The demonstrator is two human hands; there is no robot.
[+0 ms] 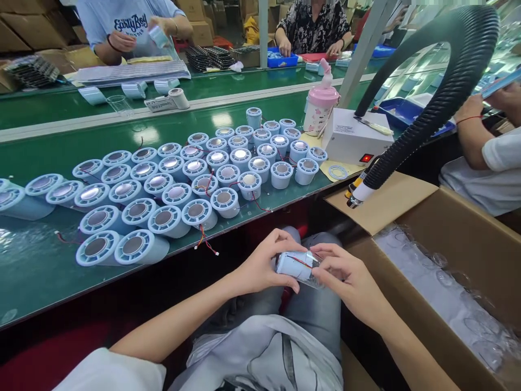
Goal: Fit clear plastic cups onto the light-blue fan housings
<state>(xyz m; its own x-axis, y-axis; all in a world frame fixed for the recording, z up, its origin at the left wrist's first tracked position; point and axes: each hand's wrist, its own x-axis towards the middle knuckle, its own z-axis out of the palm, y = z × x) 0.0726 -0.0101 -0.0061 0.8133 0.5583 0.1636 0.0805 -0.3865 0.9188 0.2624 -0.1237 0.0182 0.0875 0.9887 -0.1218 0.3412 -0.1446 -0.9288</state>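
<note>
Green bench (49, 271) already carries rows of pale blue cylinder units (171, 184), while I see my left hand (260, 266) and right hand (350, 282) both closed around one wired cylinder (295, 265) over my lap, its work looking unfinished.

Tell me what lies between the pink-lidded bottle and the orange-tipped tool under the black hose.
In the head view, a white box with a red switch sits between the pink-lidded bottle and the orange-tipped tool.
</note>
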